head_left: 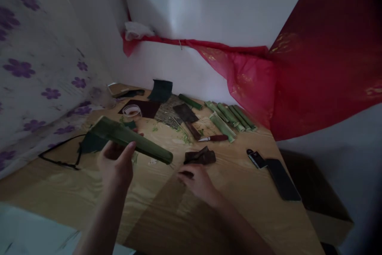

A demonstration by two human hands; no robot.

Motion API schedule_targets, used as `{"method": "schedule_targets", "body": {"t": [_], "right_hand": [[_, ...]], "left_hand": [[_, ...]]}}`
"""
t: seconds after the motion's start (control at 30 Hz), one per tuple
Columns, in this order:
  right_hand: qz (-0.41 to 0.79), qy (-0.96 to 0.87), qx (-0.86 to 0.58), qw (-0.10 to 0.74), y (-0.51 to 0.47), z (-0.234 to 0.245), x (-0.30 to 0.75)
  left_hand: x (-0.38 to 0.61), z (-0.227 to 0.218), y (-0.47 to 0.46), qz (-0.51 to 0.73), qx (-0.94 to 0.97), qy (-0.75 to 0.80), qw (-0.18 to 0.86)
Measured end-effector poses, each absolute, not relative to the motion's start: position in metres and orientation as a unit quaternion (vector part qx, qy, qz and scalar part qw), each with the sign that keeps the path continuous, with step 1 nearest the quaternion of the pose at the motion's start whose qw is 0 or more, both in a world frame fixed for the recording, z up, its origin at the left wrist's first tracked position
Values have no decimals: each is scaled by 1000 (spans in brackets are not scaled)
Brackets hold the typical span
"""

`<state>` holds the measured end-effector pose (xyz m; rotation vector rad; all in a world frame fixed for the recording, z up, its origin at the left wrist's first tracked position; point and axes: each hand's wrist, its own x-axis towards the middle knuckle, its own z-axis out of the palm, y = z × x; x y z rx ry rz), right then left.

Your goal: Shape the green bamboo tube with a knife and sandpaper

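1. Near field: the left hand, raised above the desk, grasps a green bamboo section, thumb on top and fingers beneath. The work in hand is this piece, held tilted in the air, not resting on the desk.
2. At the section's far-left end, a dark sheet lies against it, apparently abrasive paper.
3. The right hand rests low over the desk, fingers loosely curled. A small dark scrap lies at its fingertips; whether it is gripped cannot be told.
4. Just beyond the right hand: a crumpled dark brown sheet.
5. Middle field: a red-handled knife, a small glass jar and more dark sheets.
6. Behind these, green bamboo strips lie side by side.
7. To the right: a small black clip beside a dark flat slab.
8. Far field: red cloth on the white wall; flowered wallpaper at left.
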<state>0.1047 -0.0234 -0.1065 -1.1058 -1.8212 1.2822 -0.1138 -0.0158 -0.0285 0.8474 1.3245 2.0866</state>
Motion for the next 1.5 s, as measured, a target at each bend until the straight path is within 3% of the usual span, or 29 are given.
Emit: {"method": "schedule_targets", "body": {"t": [0.1,0.17,0.23,0.33,0.4,0.53,0.63,0.77,0.9,1.0,1.1,1.23,1.37,1.5], "right_hand": [[269,-801,-447,293,-15,-100,129],[170,-850,-448,218,-4,-99,148],[126,-861,-469,152,6,-102,164],[104,-855,-494,117,14,-108,175],[93,-852,-498,134,15,-110,171],[60,-825,-497,263,24,-108,137],[105,-849,-437,279,37,-103,99],[303,-881,-279,234,40,-100,64],[605,-690,-264,297,21,-92,65],[761,-559,-231,235,2,-85,73],[778,-529,-279,190,-13,-86,73],[712,-511,-386,287,-25,-100,67],[656,-524,-451,303,-36,-112,64],[654,-545,-458,256,-53,-112,62]], "left_hand": [[-126,-23,-17,777,300,500,239],[-132,-25,-19,780,289,505,229],[-135,-30,-21,776,282,519,221],[-139,-40,-25,751,293,542,236],[-142,-44,-26,752,288,529,266],[-148,-43,-27,790,243,455,332],[-150,-37,-29,791,209,439,372],[-153,-43,-31,775,165,474,385],[-153,-71,-30,721,223,500,424],[-138,-89,-31,634,288,550,461],[-112,-90,-34,565,362,529,520],[-82,-81,-38,496,420,504,569],[-66,-79,-41,532,406,439,600],[-57,-67,-39,610,319,356,632]]}}
